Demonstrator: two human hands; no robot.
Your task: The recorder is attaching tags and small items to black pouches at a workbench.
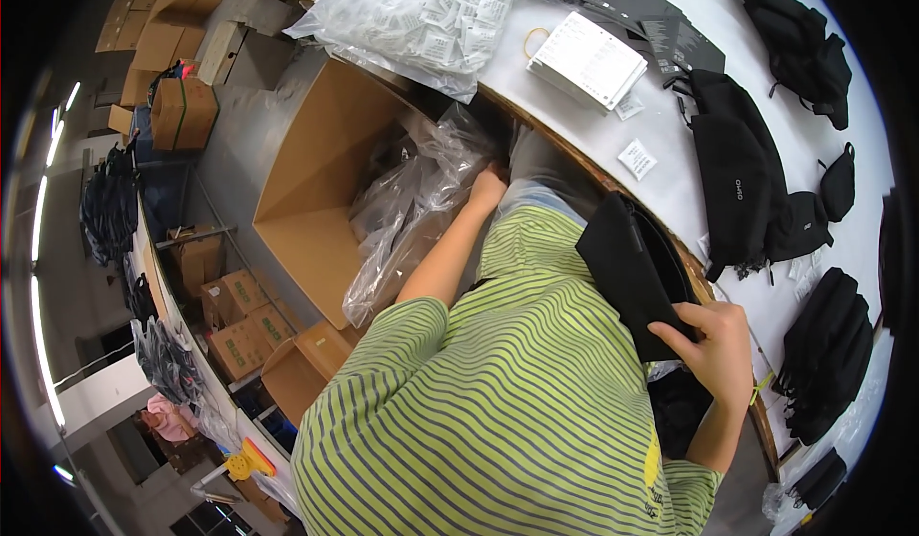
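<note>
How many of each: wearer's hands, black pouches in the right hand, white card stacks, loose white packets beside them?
Left hand, right hand: 2
Black pouch: 1
White card stack: 1
Loose white packets: 2
Total: 6

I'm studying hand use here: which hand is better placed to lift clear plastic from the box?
Left, I'd judge: the left hand is right beside the clear plastic in the box, while the right hand grips a black pouch, farther from the box.
</note>
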